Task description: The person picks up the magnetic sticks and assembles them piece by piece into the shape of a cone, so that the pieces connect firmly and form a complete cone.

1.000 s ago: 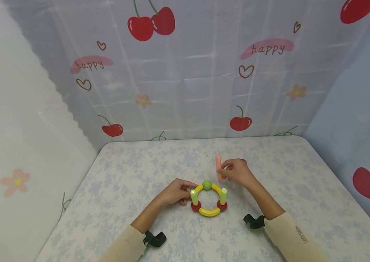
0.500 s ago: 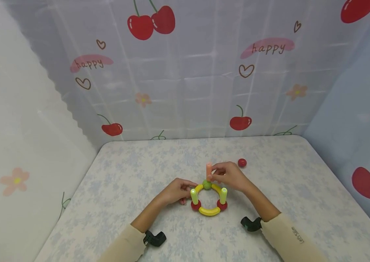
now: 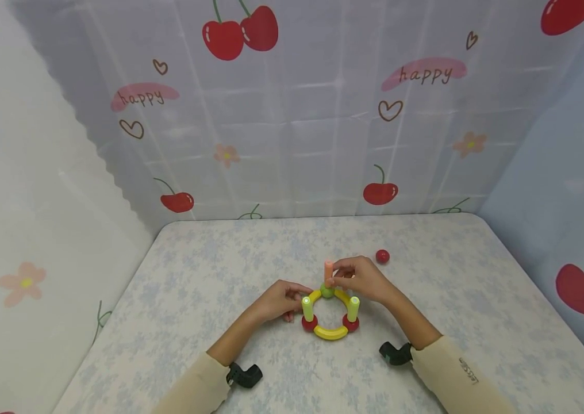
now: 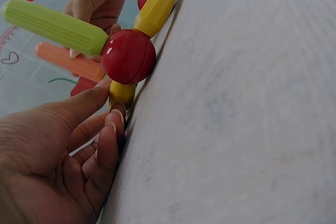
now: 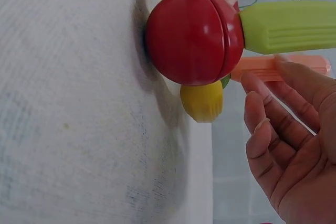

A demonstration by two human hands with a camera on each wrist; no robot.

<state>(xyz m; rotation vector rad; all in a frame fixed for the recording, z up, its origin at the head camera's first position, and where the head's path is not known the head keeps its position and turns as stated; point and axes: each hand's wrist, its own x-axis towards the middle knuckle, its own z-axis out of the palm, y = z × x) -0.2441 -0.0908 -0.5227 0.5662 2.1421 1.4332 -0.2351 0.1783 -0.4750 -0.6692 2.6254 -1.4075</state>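
Note:
A toy ring of curved yellow rods [image 3: 330, 333] joined by balls lies on the table. Two of its balls are red [image 4: 128, 56], each with a light green stick [image 5: 291, 26] standing up from it. At the far side sits a green ball [image 3: 327, 292]. My right hand [image 3: 359, 278] pinches an orange stick [image 3: 329, 270] between thumb and fingers, upright with its lower end at the green ball. On the left, my left hand [image 3: 279, 302] pinches the ring's left yellow rod [image 4: 122, 95] between thumb and fingertips.
A loose red ball [image 3: 382, 256] lies on the table beyond my right hand. The table [image 3: 219, 253] has a pale blue mottled cover, and a curtain with printed cherries [image 3: 292, 115] hangs behind it.
My right hand has brought the orange stick left and down onto the green ball. The loose red ball, earlier mostly covered by that hand, now shows. My left hand has stayed on the ring.

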